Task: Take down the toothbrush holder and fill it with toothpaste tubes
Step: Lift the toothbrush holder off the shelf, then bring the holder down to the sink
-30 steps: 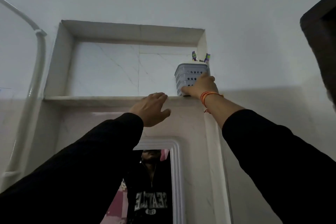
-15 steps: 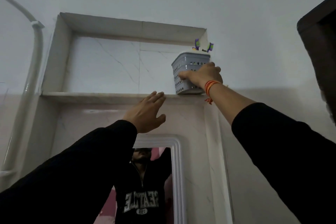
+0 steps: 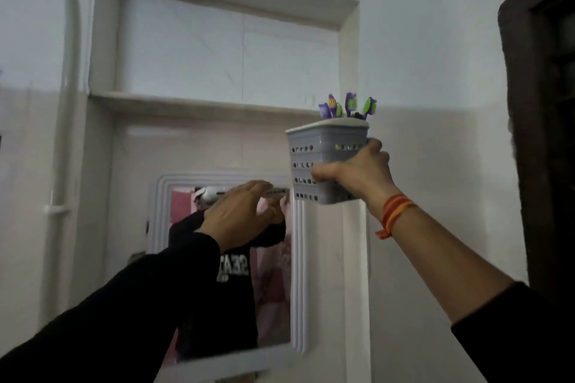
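Note:
The toothbrush holder (image 3: pixel 314 149) is a grey perforated plastic basket with several purple and green toothbrushes (image 3: pixel 348 106) sticking out of its top. My right hand (image 3: pixel 357 174) grips it around the lower right side and holds it upright in the air, below and to the right of the marble shelf (image 3: pixel 193 104). My left hand (image 3: pixel 239 211) hovers lower left of the holder, fingers spread and curved, holding nothing and a little apart from the basket. No toothpaste tubes are in view.
A recessed wall niche (image 3: pixel 230 50) sits above the shelf. Below it hangs a white-framed mirror (image 3: pixel 298 258) that reflects a person in a dark sweatshirt. A white pipe (image 3: pixel 67 78) runs down the left wall. A dark door frame (image 3: pixel 535 134) stands at the right.
My right hand has lifted the holder off the shelf and brought it down and to the right. My left hand has dropped from the shelf edge to in front of the mirror.

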A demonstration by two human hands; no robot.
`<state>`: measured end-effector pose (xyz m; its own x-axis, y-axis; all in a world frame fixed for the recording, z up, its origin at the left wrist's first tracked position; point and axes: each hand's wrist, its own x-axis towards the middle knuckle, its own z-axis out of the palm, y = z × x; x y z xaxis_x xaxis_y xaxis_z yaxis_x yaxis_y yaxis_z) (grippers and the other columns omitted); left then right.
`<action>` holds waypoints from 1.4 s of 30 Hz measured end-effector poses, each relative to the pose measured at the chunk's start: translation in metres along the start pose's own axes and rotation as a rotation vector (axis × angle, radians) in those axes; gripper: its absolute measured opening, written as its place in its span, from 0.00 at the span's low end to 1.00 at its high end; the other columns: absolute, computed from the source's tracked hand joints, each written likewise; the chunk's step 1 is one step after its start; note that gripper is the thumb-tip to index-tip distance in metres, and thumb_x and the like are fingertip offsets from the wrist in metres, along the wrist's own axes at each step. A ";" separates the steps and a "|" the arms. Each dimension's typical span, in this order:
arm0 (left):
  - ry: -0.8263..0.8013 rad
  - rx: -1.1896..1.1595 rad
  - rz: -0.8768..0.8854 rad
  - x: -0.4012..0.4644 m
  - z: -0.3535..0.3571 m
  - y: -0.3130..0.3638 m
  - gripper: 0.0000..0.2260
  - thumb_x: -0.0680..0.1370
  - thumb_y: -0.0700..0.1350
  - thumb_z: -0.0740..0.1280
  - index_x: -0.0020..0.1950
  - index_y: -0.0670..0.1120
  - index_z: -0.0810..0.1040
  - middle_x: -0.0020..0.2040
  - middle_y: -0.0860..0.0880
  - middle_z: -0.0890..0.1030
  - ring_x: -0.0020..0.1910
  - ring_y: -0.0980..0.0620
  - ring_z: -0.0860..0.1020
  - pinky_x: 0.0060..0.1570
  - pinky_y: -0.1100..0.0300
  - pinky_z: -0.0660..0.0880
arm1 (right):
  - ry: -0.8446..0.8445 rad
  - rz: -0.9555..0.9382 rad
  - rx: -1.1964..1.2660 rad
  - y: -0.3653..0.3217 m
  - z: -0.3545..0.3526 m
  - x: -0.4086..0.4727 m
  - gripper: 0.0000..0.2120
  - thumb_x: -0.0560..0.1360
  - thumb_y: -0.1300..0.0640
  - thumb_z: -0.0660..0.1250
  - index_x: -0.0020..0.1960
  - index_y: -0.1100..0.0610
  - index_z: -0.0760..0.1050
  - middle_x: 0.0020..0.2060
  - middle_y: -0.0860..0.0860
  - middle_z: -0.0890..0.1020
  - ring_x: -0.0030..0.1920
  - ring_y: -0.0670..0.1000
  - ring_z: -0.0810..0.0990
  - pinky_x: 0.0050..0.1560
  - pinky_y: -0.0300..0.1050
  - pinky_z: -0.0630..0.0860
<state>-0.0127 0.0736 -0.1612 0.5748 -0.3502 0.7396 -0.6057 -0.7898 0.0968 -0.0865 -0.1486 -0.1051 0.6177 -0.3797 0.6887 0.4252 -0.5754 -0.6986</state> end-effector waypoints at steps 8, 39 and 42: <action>-0.295 -0.262 -0.273 -0.151 0.100 -0.036 0.12 0.78 0.44 0.69 0.61 0.46 0.80 0.60 0.46 0.81 0.59 0.47 0.79 0.64 0.52 0.76 | -0.041 0.073 0.046 0.128 0.062 -0.153 0.53 0.47 0.51 0.85 0.65 0.61 0.62 0.58 0.50 0.72 0.55 0.48 0.76 0.52 0.40 0.74; -1.098 -0.027 -0.948 -0.379 0.470 -0.199 0.17 0.67 0.51 0.70 0.56 0.55 0.84 0.55 0.52 0.88 0.49 0.52 0.87 0.52 0.51 0.84 | -0.375 0.489 -0.048 0.432 0.150 -0.458 0.54 0.52 0.50 0.86 0.67 0.63 0.60 0.59 0.58 0.68 0.60 0.61 0.75 0.61 0.43 0.74; -1.074 -0.054 -0.935 -0.349 0.430 -0.160 0.20 0.68 0.54 0.69 0.59 0.52 0.83 0.54 0.51 0.87 0.50 0.51 0.85 0.53 0.54 0.83 | -0.400 0.498 0.020 0.434 0.150 -0.451 0.52 0.55 0.49 0.85 0.68 0.65 0.62 0.62 0.58 0.69 0.63 0.54 0.73 0.61 0.32 0.69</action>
<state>0.1200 0.1056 -0.7211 0.8848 0.0560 -0.4625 0.2169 -0.9281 0.3026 -0.0817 -0.1186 -0.7482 0.9420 -0.2962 0.1578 0.0334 -0.3850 -0.9223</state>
